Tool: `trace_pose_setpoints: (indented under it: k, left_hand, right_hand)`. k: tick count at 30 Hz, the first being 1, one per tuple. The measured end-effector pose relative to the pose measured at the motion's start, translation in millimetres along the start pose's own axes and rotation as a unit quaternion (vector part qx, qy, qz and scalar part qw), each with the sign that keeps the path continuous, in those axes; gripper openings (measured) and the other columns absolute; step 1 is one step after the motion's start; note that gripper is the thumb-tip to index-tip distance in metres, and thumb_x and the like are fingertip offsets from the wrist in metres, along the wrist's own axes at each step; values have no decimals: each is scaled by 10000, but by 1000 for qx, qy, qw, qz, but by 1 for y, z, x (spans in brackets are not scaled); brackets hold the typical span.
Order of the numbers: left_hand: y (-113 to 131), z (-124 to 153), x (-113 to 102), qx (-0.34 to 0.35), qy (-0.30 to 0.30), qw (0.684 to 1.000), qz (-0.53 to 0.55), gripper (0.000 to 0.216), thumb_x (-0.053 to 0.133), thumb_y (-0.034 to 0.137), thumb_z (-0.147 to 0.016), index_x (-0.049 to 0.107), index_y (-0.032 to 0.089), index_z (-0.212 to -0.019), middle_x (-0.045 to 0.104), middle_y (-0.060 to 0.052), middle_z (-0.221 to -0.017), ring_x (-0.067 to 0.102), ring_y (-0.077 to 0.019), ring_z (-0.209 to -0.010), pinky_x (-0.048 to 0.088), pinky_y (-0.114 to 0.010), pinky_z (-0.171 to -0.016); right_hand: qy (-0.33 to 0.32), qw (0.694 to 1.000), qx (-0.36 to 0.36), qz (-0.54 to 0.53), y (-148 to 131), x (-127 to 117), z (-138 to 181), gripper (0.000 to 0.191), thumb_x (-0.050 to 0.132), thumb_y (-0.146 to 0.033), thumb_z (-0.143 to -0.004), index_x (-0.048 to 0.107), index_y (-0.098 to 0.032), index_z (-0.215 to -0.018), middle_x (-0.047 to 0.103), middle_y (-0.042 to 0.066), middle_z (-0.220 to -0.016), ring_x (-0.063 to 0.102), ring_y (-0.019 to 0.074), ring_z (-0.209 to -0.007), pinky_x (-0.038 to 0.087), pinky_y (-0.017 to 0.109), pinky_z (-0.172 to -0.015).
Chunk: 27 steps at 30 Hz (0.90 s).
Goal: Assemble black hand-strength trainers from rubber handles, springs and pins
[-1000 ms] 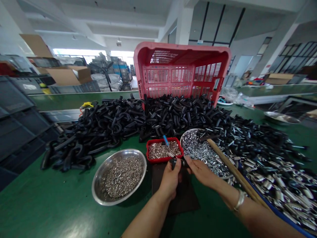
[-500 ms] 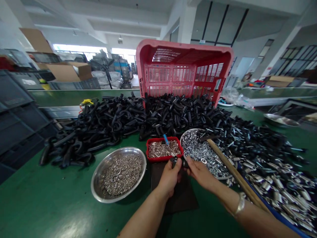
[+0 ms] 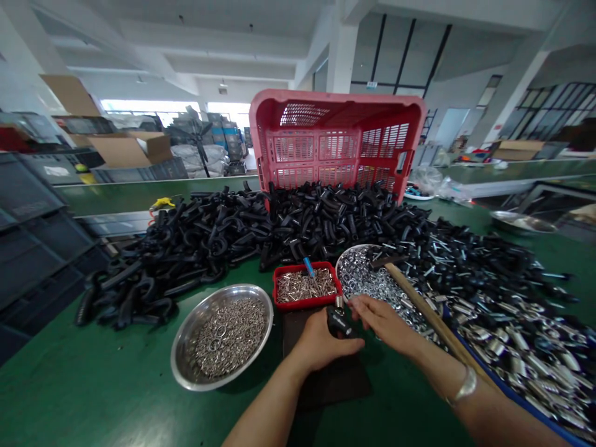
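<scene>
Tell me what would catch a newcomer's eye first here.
The tipped pink crate at the back, spilling a wide heap of black handles across the green table. In front, the left hand grips a small black part beside the right hand.

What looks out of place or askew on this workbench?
The pink crate lies tipped on its side, black handles spilling out across the green table. A wooden-handled hammer rests slanted across the washer bowl.

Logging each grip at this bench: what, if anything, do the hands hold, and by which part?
The left hand grips a small black plastic part by its lower body, its metal-tipped top end free. The right hand reaches beside that end; its contact cannot be told.
</scene>
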<state>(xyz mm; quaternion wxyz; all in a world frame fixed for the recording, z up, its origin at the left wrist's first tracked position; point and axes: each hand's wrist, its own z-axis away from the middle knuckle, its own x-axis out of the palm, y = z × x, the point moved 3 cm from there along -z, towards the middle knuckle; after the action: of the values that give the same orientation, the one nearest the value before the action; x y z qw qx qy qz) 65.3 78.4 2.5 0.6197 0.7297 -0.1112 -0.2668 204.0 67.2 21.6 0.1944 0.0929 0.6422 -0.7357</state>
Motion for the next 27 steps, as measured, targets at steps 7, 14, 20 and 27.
trace_pose_setpoints:
  k: [7, 14, 20, 27]
  left_hand:
    - [10, 3, -15, -12, -111, 939, -324, 513, 638, 512, -560, 576, 212, -972, 624, -14, -855, 575, -199, -741, 439, -291, -663]
    - [2, 9, -19, 23, -46, 833, -551, 739, 607, 599, -549, 501, 225, -1178, 533, -97, -1102, 475, -303, -1008, 404, -423, -834]
    - [8, 13, -35, -4, -81, 822, -563, 815, 565, 695, -559, 484, 226, -1220, 531, -111, -1144, 473, -309, -1038, 389, -431, -867]
    - [9, -53, -80, -138, 27, 832, -536, 226, 507, 366, -783, 665, 250, -896, 647, -65, -963, 583, -238, -904, 429, -332, -753]
  right_hand:
    - [45, 989, -7, -144, 16, 12, -21, 369, 648, -428, -646, 552, -173, -895, 551, -9, -719, 443, 68, -506, 298, 172, -370]
    - [152, 963, -141, 174, 26, 17, -11, 150, 562, -345, -750, 600, -201, -730, 610, 16, -708, 573, 149, -661, 444, 271, -594]
    - [153, 900, -165, 372, 25, 5, 10, 286, 430, -401, -845, 639, -214, -789, 635, 39, -770, 606, 160, -720, 444, 272, -657]
    - [300, 816, -57, 490, 40, -76, 46, 376, 371, -437, -843, 641, -195, -943, 651, 89, -923, 614, 234, -776, 466, 337, -610]
